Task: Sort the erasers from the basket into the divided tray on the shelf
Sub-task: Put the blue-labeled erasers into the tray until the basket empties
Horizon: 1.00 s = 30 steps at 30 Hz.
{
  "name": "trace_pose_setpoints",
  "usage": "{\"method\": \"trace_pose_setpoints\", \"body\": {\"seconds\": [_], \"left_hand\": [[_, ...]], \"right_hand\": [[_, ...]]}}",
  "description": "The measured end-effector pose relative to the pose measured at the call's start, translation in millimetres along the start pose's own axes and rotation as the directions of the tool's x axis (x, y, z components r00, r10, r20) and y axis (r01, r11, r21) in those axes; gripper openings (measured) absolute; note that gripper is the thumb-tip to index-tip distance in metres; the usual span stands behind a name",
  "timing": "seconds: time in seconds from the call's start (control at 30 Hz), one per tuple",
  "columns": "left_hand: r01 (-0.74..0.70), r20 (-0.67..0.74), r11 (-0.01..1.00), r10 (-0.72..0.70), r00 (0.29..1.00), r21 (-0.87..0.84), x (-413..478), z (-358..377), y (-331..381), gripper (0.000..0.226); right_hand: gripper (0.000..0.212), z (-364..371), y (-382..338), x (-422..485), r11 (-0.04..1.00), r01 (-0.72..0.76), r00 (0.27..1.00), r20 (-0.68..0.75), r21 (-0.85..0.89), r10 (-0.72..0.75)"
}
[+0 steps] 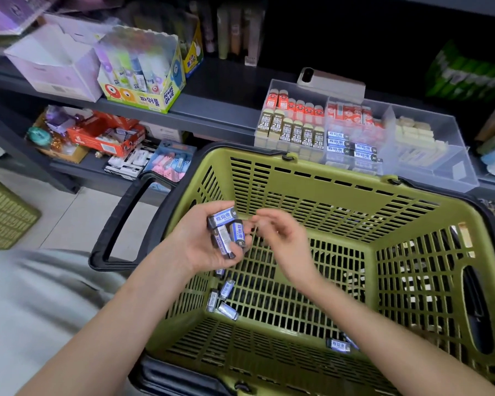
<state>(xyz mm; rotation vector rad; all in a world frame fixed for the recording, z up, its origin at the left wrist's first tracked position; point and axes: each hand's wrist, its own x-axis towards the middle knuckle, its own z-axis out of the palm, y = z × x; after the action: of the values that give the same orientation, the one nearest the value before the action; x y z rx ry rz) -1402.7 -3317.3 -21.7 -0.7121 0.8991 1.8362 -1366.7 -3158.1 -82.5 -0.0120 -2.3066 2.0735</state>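
My left hand point(203, 247) hovers over the green basket point(355, 195) and holds a small stack of blue-and-white erasers point(226, 230) in its curled fingers. My right hand point(280, 238) is just to the right of that stack, blurred, fingers loosely bent, with nothing visible in them. Several more blue-and-white erasers point(223, 298) lie on the basket floor at the left, and another blue-and-white eraser point(337, 344) lies near the front wall. The clear divided tray point(452, 155) sits on the shelf behind the basket, holding red, 2B, blue and pale yellow erasers in separate compartments.
A glue-stick display box point(143, 78) and a white carton point(55, 64) stand on the upper shelf at left. A phone point(330, 81) lies behind the tray. Boxes of stationery point(106, 135) fill the lower shelf. Another green basket point(3, 215) sits on the floor at far left.
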Motion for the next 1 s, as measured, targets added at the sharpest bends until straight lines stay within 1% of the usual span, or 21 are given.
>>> {"method": "trace_pose_setpoints", "body": {"seconds": [0.07,0.13,0.17,0.2,0.23,0.3,0.33,0.37,0.4,0.43,0.47,0.5,0.53,0.57,0.67,0.7,0.73,0.8,0.93,1.0], "left_hand": [[-0.025,-0.016,0.996,0.023,1.000,-0.088,-1,-3,3,0.037],[-0.096,0.001,0.986,0.097,0.995,-0.133,-3,-5,8,0.035],[-0.138,0.024,0.979,0.143,0.989,-0.148,-4,-6,11,0.036],[-0.174,0.058,0.972,0.186,0.981,-0.160,-5,-7,13,0.037],[-0.203,0.093,0.965,0.221,0.971,-0.167,-7,-8,15,0.038],[-0.248,0.145,0.956,0.271,0.952,-0.154,-9,-9,16,0.039],[-0.265,0.155,0.954,0.286,0.946,-0.142,-9,-10,16,0.039],[-0.275,0.162,0.953,0.294,0.942,-0.130,-9,-10,16,0.039],[-0.280,0.165,0.953,0.297,0.940,-0.118,-9,-10,16,0.039],[-0.284,0.164,0.953,0.298,0.940,-0.108,-8,-10,16,0.039],[-0.285,0.161,0.953,0.298,0.941,-0.101,-8,-10,15,0.039],[-0.285,0.155,0.953,0.298,0.942,-0.097,-7,-10,15,0.039],[-0.286,0.149,0.954,0.298,0.943,-0.092,-6,-10,16,0.039],[-0.287,0.141,0.954,0.297,0.944,-0.087,-6,-10,15,0.039],[-0.282,0.116,0.957,0.289,0.950,-0.075,-3,-11,15,0.039],[-0.276,0.108,0.958,0.284,0.953,-0.078,-3,-11,15,0.038],[-0.270,0.098,0.959,0.277,0.956,-0.083,-2,-11,15,0.038],[-0.254,0.076,0.962,0.262,0.962,-0.097,0,-11,14,0.037],[-0.195,0.003,0.976,0.197,0.980,-0.098,6,-7,9,0.035],[-0.158,-0.055,0.985,0.154,0.986,-0.073,9,-4,5,0.037]], "right_hand": [[0.029,18,25,-8,0.967,0.109,0.992,0.082,-0.230,-0.092],[0.029,31,49,-17,0.885,0.233,0.972,0.123,-0.404,-0.199],[0.029,34,59,-23,0.819,0.306,0.951,0.191,-0.486,-0.242],[0.033,36,71,-28,0.732,0.399,0.914,0.306,-0.552,-0.267],[0.037,38,83,-33,0.638,0.503,0.853,0.451,-0.582,-0.261],[0.039,39,103,-39,0.490,0.691,0.679,0.710,-0.532,-0.187],[0.037,38,111,-38,0.421,0.763,0.591,0.793,-0.491,-0.147],[0.036,36,116,-36,0.347,0.816,0.523,0.846,-0.461,-0.104],[0.037,35,118,-32,0.268,0.855,0.475,0.877,-0.443,-0.066],[0.038,32,120,-28,0.195,0.881,0.445,0.895,-0.430,-0.036],[0.038,31,122,-24,0.138,0.899,0.423,0.906,-0.416,-0.025],[0.037,29,123,-21,0.103,0.908,0.410,0.912,-0.405,-0.024],[0.036,28,123,-17,0.081,0.907,0.417,0.909,-0.414,-0.023],[0.035,26,122,-12,0.073,0.888,0.456,0.890,-0.454,-0.017],[0.036,4,119,5,0.103,0.741,0.667,0.745,-0.664,0.004],[0.035,-7,118,10,0.114,0.685,0.722,0.691,-0.719,0.017],[0.035,-18,118,13,0.107,0.640,0.763,0.646,-0.761,0.030],[0.033,-30,116,17,0.070,0.584,0.807,0.587,-0.809,0.062],[0.033,-16,112,15,0.127,0.452,0.865,0.468,-0.883,0.180],[0.033,-9,109,6,0.126,0.413,0.885,0.430,-0.902,0.178]]}}
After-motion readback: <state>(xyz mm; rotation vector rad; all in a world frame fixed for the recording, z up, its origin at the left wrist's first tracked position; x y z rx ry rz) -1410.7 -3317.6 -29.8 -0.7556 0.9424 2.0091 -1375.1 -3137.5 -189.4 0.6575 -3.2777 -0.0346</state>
